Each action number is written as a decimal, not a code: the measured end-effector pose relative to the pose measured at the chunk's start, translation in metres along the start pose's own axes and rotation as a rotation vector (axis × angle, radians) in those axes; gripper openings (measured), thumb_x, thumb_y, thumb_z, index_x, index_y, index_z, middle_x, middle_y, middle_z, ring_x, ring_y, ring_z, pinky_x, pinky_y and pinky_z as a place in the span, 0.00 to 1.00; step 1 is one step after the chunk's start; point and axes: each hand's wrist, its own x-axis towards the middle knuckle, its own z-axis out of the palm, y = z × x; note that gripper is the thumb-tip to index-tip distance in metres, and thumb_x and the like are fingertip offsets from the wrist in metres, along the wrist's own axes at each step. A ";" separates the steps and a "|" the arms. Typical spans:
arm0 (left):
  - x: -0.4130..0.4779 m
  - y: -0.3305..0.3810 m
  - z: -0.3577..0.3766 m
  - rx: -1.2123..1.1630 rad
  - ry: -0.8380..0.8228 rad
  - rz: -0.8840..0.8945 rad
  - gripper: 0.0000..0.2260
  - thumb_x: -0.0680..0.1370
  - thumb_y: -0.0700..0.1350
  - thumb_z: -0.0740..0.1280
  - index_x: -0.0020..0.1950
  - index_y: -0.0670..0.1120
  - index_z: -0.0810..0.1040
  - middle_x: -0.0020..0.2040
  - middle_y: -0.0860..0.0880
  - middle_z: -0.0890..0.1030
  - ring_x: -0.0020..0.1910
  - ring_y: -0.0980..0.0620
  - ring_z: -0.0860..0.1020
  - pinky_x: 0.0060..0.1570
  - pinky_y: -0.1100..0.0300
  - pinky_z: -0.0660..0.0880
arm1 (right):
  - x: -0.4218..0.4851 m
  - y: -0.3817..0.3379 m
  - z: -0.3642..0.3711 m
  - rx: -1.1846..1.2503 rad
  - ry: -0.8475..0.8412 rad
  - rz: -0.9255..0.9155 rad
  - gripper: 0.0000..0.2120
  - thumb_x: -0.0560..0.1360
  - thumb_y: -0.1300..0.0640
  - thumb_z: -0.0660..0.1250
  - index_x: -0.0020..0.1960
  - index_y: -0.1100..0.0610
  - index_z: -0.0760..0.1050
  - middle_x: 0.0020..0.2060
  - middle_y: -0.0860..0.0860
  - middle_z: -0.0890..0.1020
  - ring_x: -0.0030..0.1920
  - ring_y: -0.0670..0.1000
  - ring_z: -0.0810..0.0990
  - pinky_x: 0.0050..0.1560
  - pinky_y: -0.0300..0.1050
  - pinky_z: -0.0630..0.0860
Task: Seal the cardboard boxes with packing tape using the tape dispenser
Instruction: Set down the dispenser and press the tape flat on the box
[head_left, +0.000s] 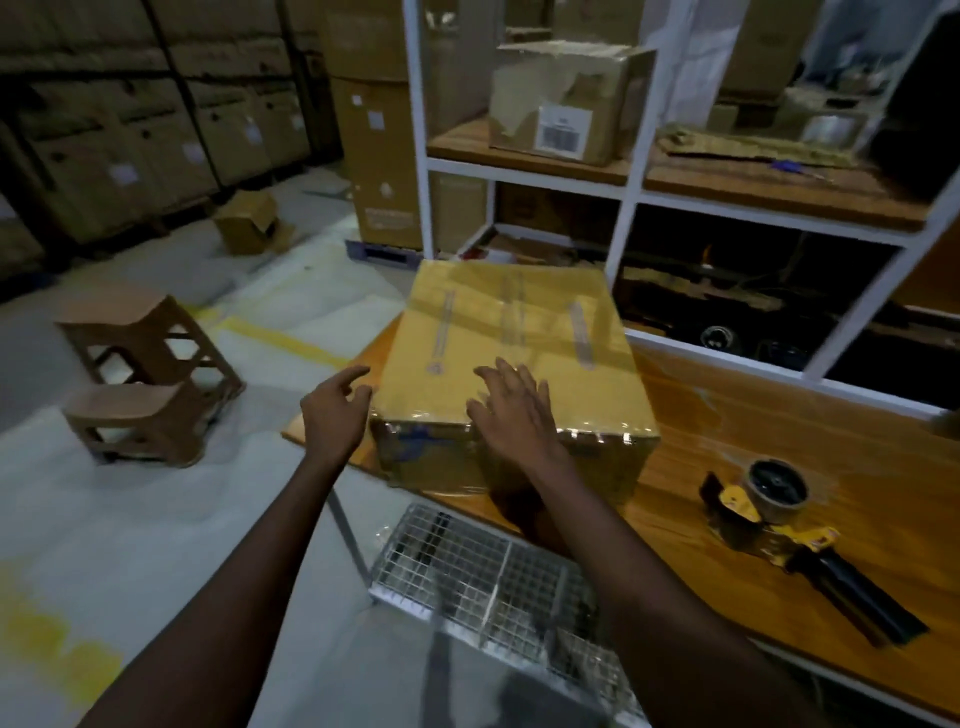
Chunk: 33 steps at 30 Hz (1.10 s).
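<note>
- Well, off to my far left two brown stools (150, 374) stand on the floor, clear of the job.
- My left hand (335, 410) hovers just beside the box's left side, fingers loose and spread, grasping nothing. Whether a fingertip touches the cardboard I cannot tell.
- The cardboard box (514, 332) sits at the left end of the counter (779, 415), flaps down. A glossy sheen across its top and over the near edge looks to me like tape.
- My right hand (514, 410) lies flat on the box top near the front edge, fingers straight and fanned, pressing rather than gripping.
- Below the counter's near edge is a wire basket (483, 566).
- Right of the box and well apart from it, the tape dispenser (779, 525) lies on the counter with its black handle pointing to the near right. Neither hand touches it.
- I judge the step in hand to be smoothing or checking the seal; the top seems taped or nearly so.
- Next move, as I see it: if a seam is open, my right hand must reach right and close round the handle while my left steadies the box. Otherwise both hands need a hold on its sides to shift it away.
</note>
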 end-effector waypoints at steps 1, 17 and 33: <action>0.004 -0.015 -0.004 -0.017 -0.013 -0.052 0.14 0.76 0.37 0.65 0.59 0.47 0.84 0.48 0.40 0.84 0.46 0.44 0.82 0.49 0.57 0.73 | 0.007 -0.010 0.007 0.002 -0.022 -0.024 0.24 0.81 0.45 0.56 0.75 0.48 0.61 0.78 0.52 0.57 0.78 0.57 0.51 0.75 0.61 0.45; -0.008 -0.083 0.011 -0.317 -0.210 0.129 0.12 0.74 0.33 0.72 0.57 0.40 0.83 0.40 0.50 0.82 0.39 0.65 0.79 0.42 0.73 0.74 | 0.055 -0.044 0.052 -0.022 -0.071 -0.003 0.18 0.83 0.52 0.52 0.71 0.48 0.68 0.74 0.48 0.67 0.76 0.56 0.60 0.74 0.64 0.52; 0.021 -0.098 0.016 -0.115 -0.257 0.536 0.25 0.70 0.45 0.77 0.65 0.46 0.76 0.59 0.45 0.77 0.57 0.52 0.75 0.51 0.57 0.76 | 0.054 -0.037 0.054 -0.101 -0.151 -0.023 0.23 0.78 0.47 0.47 0.69 0.45 0.68 0.74 0.48 0.66 0.75 0.54 0.61 0.71 0.66 0.57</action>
